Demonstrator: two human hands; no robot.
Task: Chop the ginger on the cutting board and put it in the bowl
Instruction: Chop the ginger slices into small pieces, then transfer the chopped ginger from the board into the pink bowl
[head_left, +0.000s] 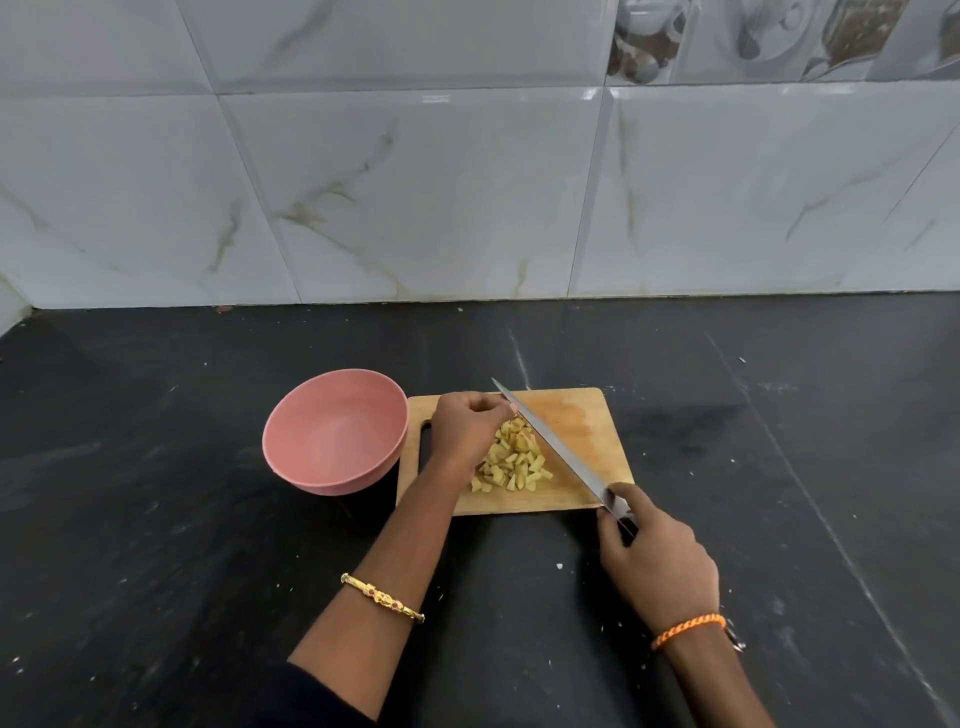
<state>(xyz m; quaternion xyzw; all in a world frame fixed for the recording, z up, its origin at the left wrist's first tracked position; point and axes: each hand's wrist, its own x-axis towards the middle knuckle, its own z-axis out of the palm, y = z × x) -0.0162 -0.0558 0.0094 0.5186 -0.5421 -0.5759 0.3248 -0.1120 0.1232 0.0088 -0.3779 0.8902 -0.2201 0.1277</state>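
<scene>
From the head-worn camera, a person worked over a wooden cutting board (582, 431) set on a dark stone table (156, 545), the chopped ginger (511, 462) gathered in a loose heap near the board's middle. The right hand (657, 558) had its grip closed around the handle of a long kitchen knife (550, 444), one finger laid forward over the heel of the blade, apparently to steady the stroke. The blade ran diagonally across the board along the right side of the heap, its tip reaching past the far edge, a line that seemed meant to pen the pieces in as much as to cut them. The left hand (467, 426) sat curled against the heap's other side, its fingertips close beside the blade near the tip; whether they pinched a piece of ginger could not be told. A pink bowl (291, 452) stood empty just beside the board's left edge, close enough, by the look of it, for the pieces to be pushed or lifted straight across. Chopping looked well advanced, with none of the ginger yet in the bowl. White marbled tiles (415, 182) lined the wall behind.
</scene>
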